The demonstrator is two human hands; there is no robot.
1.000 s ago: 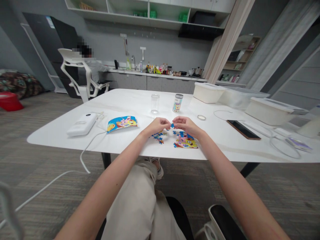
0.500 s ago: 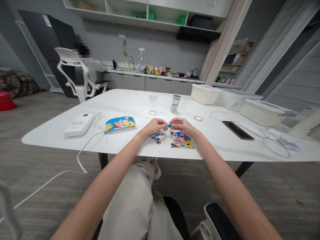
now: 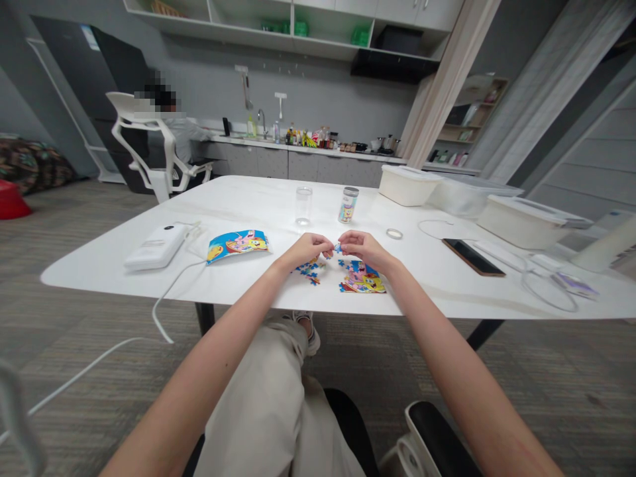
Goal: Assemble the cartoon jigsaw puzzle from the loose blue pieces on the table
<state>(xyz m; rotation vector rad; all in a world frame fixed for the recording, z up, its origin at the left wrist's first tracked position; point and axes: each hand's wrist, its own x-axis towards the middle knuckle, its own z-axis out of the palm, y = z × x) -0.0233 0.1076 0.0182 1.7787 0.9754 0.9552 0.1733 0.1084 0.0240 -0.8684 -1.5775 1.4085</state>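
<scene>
Above the table, my right hand [image 3: 362,247] pinches a small blue jigsaw piece [image 3: 338,248] between its fingertips. My left hand [image 3: 314,248] is close beside it, its fingers pressed together near the piece; whatever they hold is hidden. Below my left hand lies a small heap of loose jigsaw pieces [image 3: 311,270]. Under my right hand is a partly joined jigsaw [image 3: 364,281] with yellow and pink cartoon figures, its left edge uneven. A curved picture sheet [image 3: 238,246] with similar figures lies left of my left hand.
A clear jar [image 3: 303,207] and a picture-covered can [image 3: 348,205] stand behind my hands, near a ring-shaped lid [image 3: 394,234]. On the right are a phone [image 3: 472,257], cables and storage boxes [image 3: 408,186]. A white device [image 3: 158,248] lies left. A person [image 3: 181,136] sits beyond the table.
The small blue piece has tilted and risen slightly at my right fingertips. Both hands stay nearly in place, and the jigsaw and heap look the same.
</scene>
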